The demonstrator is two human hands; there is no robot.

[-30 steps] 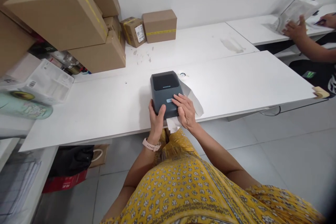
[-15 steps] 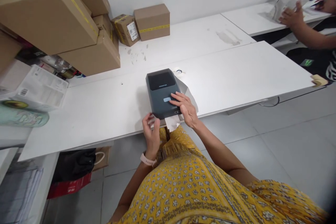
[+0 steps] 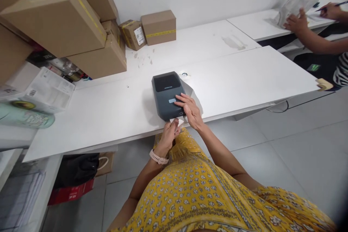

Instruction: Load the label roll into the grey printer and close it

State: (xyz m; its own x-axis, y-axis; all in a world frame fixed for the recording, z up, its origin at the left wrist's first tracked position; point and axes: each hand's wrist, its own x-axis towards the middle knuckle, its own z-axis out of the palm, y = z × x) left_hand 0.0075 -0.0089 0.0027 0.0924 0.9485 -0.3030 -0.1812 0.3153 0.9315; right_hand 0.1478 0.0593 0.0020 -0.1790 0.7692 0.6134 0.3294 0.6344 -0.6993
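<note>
- Centre frame, at the table edge: left hand [image 3: 169, 135] has shifted to the front of the dark grey, rounded matte-plastic label printer [image 3: 166, 90]; its fingers now pinch the thin white paper label [image 3: 175, 120] there.
- Right hand [image 3: 191, 110] stays flat, fingers spread, on the printer top.
- Smooth white laminate table [image 3: 244, 76].

A white desk [image 3: 244, 76] carries a dark label printer [image 3: 165, 88] at its front edge, white paper [image 3: 195, 98] just beside it, and taped cardboard boxes [image 3: 159, 27] stacked at the back and left.
</note>
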